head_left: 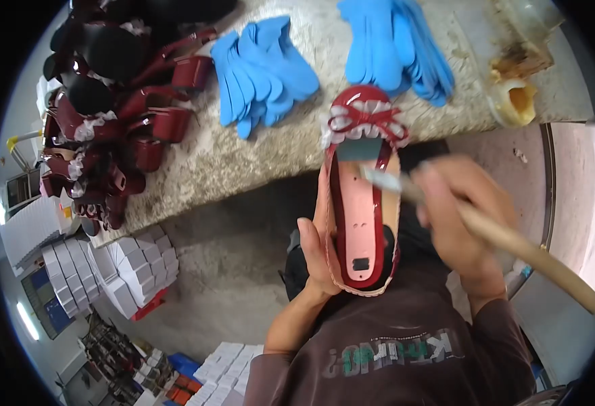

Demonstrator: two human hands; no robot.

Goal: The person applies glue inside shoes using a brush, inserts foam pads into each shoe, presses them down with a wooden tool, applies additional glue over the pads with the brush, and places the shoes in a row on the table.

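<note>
Left fingers (322, 205) clamped on glossy red shoe (360, 237); right fingers (437, 196) around wooden handle (531, 252).

The one camera rides on the head of the person (385, 314) over there, close above the left hand (320, 254) and right hand (465, 213), facing forward and steeply down; its wide, rounded view runs from the shirt (406, 379) across the near edge of the table (243, 159).

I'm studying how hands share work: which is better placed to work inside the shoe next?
Probably the right hand: it holds the wooden-handled tool, with the tip over the inside of the shoe. The left hand is occupied supporting the shoe's side.
</note>
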